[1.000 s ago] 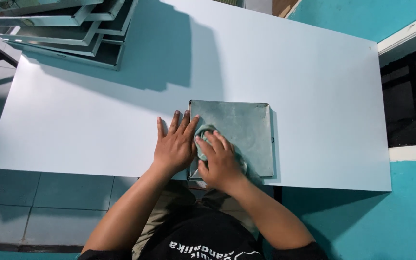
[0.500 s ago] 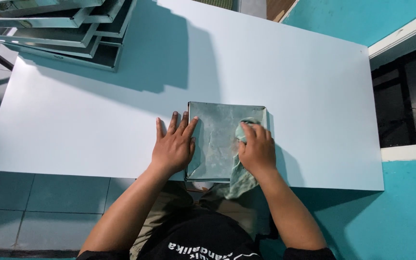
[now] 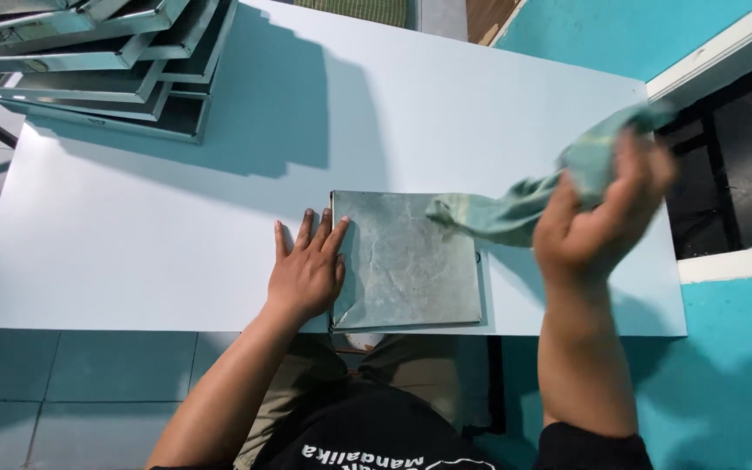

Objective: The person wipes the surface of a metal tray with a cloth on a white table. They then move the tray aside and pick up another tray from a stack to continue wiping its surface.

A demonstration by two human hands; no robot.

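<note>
A black shirt (image 3: 367,435) with white print is seen at the very bottom, closest to the camera. Two bare arms reach out from it over a white table (image 3: 176,235).

The left hand (image 3: 308,270) is laid flat on the table, palm down, with the fingers spread wide. Nothing is held in it. Its fingertips and thumb side are pressed against the left edge of a flat grey metal tray (image 3: 406,261). The tray is set at the near edge of the table, just beside that hand, and its top looks scratched and cloudy.

The right hand (image 3: 598,222) is lifted up above the table, to the right of the tray. It is closed around a pale green cloth (image 3: 524,204). The hand and the cloth look blurry. One end of the cloth is bunched up in the fingers, and the loose end is hung down to the left, over the far right corner of the tray.

Farther away, at the far left corner of the table, a pile of metal trays (image 3: 97,61) is stacked a bit crooked. A dark shadow is thrown beside it.

A blue-green floor (image 3: 724,374) is seen around the table.
</note>
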